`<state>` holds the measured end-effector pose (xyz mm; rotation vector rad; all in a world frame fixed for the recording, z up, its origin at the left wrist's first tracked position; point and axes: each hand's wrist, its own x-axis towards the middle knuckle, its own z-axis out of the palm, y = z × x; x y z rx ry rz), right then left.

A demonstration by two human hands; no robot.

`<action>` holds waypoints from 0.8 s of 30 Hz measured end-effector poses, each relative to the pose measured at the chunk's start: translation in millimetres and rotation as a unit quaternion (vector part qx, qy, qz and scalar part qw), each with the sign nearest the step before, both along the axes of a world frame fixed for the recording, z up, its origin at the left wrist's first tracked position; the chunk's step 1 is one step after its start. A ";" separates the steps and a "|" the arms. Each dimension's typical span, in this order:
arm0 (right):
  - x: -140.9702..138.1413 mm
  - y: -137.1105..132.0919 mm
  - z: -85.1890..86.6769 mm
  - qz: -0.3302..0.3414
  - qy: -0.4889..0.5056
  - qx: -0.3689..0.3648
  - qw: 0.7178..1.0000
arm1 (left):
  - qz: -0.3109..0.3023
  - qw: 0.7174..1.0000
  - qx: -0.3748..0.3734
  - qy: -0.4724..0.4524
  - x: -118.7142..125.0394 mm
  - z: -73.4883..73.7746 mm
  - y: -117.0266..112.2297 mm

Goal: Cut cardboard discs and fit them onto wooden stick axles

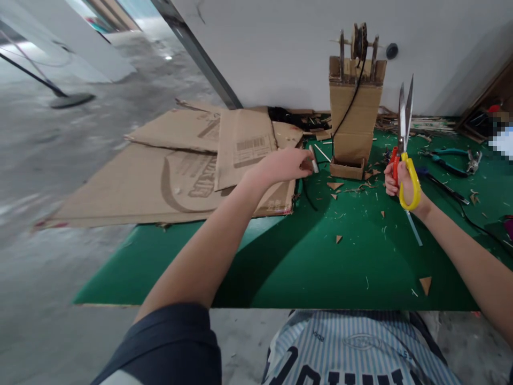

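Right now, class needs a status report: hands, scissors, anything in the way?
Right hand gripping scissors, blades up. Left hand at small pale piece. Cardboard scraps scattered on green table.

The scissors (401,144) join shiny metal blades (402,115) to plastic handles (417,187).

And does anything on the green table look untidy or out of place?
Yes. Small cardboard scraps lie scattered across the green table, like cutting waste, and the large cardboard sheet sticks out past its left edge.
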<state>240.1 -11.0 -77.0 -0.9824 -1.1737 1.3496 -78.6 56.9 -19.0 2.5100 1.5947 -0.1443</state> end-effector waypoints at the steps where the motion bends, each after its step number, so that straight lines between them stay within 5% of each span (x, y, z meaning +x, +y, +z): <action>1: -0.1 0.1 0.2 0.002 -0.005 0.001 1.000 | 0.002 1.000 -0.006 0.011 -1.3 -2.3 2.4; 14: 3.4 2.4 -0.7 0.011 -0.019 0.008 1.000 | -0.020 0.999 0.007 0.037 2.6 -18.9 6.1; 24: -0.4 0.1 0.7 0.013 -0.032 0.011 0.999 | 0.034 0.999 0.042 0.004 -25.4 3.7 9.0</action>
